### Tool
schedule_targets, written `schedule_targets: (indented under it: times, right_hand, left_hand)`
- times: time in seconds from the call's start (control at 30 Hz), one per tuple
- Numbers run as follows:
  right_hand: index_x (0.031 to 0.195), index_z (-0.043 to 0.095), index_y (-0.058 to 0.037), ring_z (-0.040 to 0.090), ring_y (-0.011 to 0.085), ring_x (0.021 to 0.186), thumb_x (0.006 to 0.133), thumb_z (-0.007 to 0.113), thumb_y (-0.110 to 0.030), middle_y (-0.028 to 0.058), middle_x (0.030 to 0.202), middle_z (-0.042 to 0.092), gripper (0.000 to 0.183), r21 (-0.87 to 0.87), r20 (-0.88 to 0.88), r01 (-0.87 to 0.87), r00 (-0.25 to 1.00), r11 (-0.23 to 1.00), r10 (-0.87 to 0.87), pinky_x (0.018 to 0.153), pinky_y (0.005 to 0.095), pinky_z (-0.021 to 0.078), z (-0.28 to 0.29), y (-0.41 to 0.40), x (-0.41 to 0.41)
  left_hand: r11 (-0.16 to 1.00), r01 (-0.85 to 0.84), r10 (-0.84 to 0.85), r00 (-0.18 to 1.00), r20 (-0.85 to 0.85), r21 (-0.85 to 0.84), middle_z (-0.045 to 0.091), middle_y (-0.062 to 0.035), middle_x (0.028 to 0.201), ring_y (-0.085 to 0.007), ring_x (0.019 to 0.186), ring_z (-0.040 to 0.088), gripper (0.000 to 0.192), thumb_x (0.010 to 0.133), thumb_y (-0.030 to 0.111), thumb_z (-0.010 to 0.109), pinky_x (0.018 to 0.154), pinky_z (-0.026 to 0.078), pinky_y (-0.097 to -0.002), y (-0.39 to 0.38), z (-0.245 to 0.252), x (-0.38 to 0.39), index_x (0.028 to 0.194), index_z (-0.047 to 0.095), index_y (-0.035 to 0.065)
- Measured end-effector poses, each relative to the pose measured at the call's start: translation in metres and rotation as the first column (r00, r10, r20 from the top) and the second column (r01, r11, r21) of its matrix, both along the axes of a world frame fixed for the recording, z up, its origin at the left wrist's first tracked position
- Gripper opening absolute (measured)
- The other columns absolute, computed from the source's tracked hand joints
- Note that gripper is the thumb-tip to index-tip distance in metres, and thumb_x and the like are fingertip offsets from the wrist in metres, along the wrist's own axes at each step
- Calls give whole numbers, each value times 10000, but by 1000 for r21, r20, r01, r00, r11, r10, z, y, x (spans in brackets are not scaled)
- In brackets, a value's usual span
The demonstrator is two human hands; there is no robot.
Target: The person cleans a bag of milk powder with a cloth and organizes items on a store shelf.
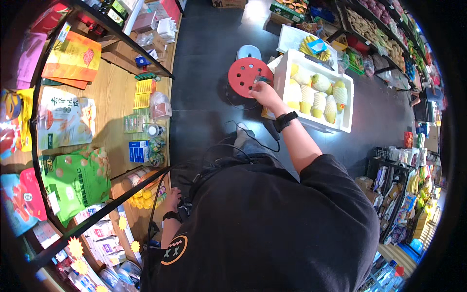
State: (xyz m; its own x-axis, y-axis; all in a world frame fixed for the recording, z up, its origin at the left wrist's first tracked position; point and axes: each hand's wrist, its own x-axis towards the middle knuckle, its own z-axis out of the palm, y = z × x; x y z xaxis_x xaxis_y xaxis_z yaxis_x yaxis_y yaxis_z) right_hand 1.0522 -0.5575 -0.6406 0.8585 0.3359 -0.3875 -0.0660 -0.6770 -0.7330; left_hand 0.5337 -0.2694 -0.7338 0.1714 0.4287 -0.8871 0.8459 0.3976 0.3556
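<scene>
My right hand, with a black band on the wrist, is over the near right edge of a round red stool with holes in its seat. A small dark, glossy item shows just beyond the fingers; whether they grip it is unclear. Right of the stool, a white foam box holds several yellow-green fruits, mango-like, in white foam nets. Low at my left side, my left hand hangs beside the shelf, near dark cables or gear. Its fingers are partly hidden.
Wooden shelves with bagged goods and a black metal rail stand close on my left. A light blue stool is behind the red one. Bananas lie beyond the foam box. A black cable loops by my legs.
</scene>
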Motion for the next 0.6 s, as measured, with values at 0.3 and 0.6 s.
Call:
schedule_targets:
  times: [0.3,0.6]
  right_hand:
    - [1209,638,4,649,297,1077,834,681,-281,184,1120,694,473,-196,-209,-72,978,978,31,933,359,490,-158,-34,73]
    - [1382,511,-155,428,467,1309,750,645,-369,292,1421,438,680,-373,-366,-322,913,870,181,1088,492,392,-358,-10,155]
  left_hand:
    - [978,104,-98,994,-43,182,623,-6,843,-113,730,565,310,951,363,588,602,419,-257,-12,8,52,1076,643,85]
    - [931,-312,356,891,282,-190,653,-58,873,-183,778,618,201,1006,226,538,687,496,-333,-93,-12,83,1063,628,55]
